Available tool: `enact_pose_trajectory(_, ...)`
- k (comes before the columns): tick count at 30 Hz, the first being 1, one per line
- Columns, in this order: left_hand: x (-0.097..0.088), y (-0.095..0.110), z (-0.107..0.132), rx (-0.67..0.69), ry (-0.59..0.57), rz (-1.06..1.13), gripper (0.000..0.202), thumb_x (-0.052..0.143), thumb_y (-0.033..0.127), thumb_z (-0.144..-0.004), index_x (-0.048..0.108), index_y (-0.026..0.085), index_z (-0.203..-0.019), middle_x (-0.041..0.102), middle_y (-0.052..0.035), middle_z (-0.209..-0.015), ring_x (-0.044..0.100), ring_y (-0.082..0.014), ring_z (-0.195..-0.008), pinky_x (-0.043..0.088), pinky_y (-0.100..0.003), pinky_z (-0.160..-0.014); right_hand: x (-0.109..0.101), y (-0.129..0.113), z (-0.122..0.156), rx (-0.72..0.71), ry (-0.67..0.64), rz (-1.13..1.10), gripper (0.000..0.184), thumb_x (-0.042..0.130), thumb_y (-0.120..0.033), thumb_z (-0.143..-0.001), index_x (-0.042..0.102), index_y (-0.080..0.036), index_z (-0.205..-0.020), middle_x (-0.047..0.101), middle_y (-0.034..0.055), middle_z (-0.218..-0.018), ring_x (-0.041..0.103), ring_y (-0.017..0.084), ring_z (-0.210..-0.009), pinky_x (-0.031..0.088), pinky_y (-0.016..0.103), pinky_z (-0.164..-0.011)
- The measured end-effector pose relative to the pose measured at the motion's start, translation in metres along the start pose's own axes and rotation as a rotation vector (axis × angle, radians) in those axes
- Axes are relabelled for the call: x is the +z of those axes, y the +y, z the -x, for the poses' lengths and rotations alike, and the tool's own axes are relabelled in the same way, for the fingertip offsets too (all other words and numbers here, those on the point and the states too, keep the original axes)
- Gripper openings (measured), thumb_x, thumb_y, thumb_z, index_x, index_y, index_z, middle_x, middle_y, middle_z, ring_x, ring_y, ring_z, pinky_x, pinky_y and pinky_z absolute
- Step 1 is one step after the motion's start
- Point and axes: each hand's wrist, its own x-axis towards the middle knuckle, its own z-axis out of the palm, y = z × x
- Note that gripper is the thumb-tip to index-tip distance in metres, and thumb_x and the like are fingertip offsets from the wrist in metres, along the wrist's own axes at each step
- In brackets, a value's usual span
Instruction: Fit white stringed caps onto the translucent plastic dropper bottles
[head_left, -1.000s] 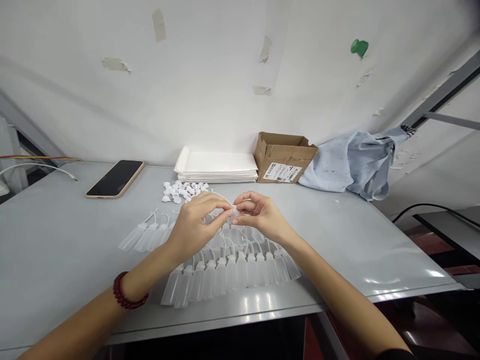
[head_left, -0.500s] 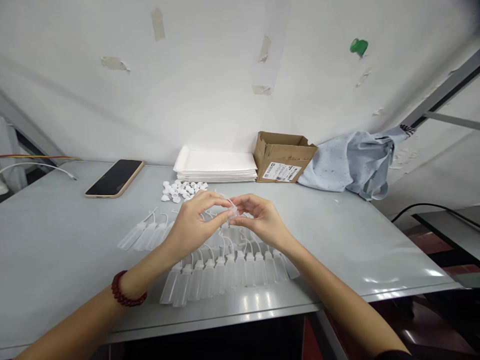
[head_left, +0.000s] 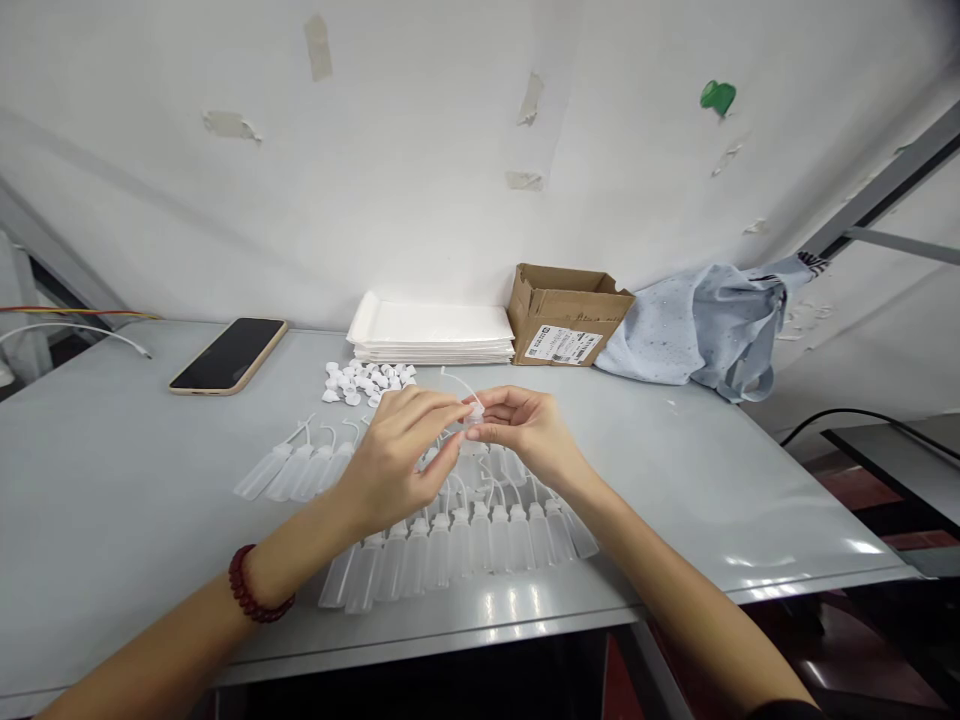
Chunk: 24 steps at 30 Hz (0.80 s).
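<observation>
Two-handed hold above rows of translucent bottles. The right hand (head_left: pixel 536 425) pinches a nozzle cap (head_left: pixel 475 411) between thumb and fingers, its grip closed on the piece over the bench (head_left: pixel 712 480). The curved tube (head_left: pixel 463 382) rises clear of the fingers; the low hold probably spares it from bending. The left hand (head_left: pixel 397 445) faces it, fingertips beside the cap and thumb lower; from where I stand, I cannot tell whether this grip is closed on the piece, nor whether a bottle body hangs beneath. The front row of bottles (head_left: pixel 460 545) lies side by side, bases toward the person and tubes away, presumably so that all necks point one way. Small white caps (head_left: pixel 367 380) form a loose pile behind, apparently apart to avoid mixing. White envelopes (head_left: pixel 435 330) and a cardboard box (head_left: pixel 570 315) stand against the wall, seemingly leaving working room in front.
</observation>
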Motion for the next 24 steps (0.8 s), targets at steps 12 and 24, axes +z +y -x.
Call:
enact_pose_trajectory(12, 0.0, -0.002, -0.002, 0.062, -0.208, -0.205, 0.042, 0.066, 0.03, -0.082, 0.05, 0.011, -0.117, 0.06, -0.0117, -0.106, 0.056, -0.0241, -0.094, 0.039, -0.041, -0.084, -0.008, -0.002, 0.0, 0.07, -0.042, 0.025, 0.023, 0.081, -0.024, -0.06, 0.069, -0.017, -0.079, 0.073, 0.0017, -0.073, 0.069, 0.018, -0.075, 0.051, 0.032, -0.075)
enact_pose_trajectory(24, 0.006, 0.002, -0.005, -0.007, -0.214, -0.232, 0.039, 0.068, 0.029, -0.079, 0.05, 0.014, -0.11, 0.061, -0.0101, -0.104, 0.056, -0.0246, -0.094, 0.037, -0.04, -0.082, -0.014, -0.014, 0.005, 0.081, -0.065, 0.252, 0.025, 0.079, -0.029, -0.064, 0.069, -0.016, -0.083, 0.072, 0.0033, -0.075, 0.068, 0.019, -0.076, 0.051, 0.03, -0.067)
